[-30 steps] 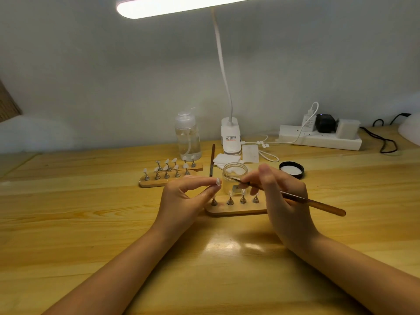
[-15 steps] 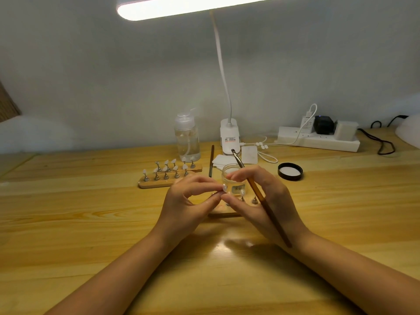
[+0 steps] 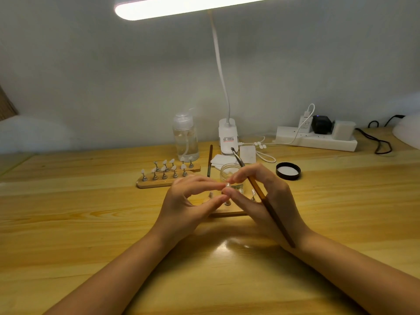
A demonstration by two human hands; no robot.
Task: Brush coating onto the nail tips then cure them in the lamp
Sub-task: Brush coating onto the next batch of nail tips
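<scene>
My left hand (image 3: 189,202) pinches a small clear nail tip (image 3: 227,185) between thumb and forefinger. The fingertips of my right hand (image 3: 266,196) meet it at the same spot, and that hand also holds a brown brush (image 3: 261,194) whose bristle end points up and away. Behind my fingers stands an open clear jar (image 3: 229,170). A wooden holder (image 3: 227,213) with metal stands lies under my hands, mostly hidden. A second wooden holder (image 3: 156,184) at the left carries several nail tips on stands.
A black jar lid (image 3: 288,170) lies to the right. At the back are a clear pump bottle (image 3: 185,138), the white desk-lamp base (image 3: 228,137), white pads (image 3: 247,154), a dark stick (image 3: 210,160) and a power strip (image 3: 318,138) with cables. A white object (image 3: 409,133) sits at the right edge.
My right hand swung the brush from lying level to pointing up and away, and its fingertips came in to meet the nail tip in my left hand.
</scene>
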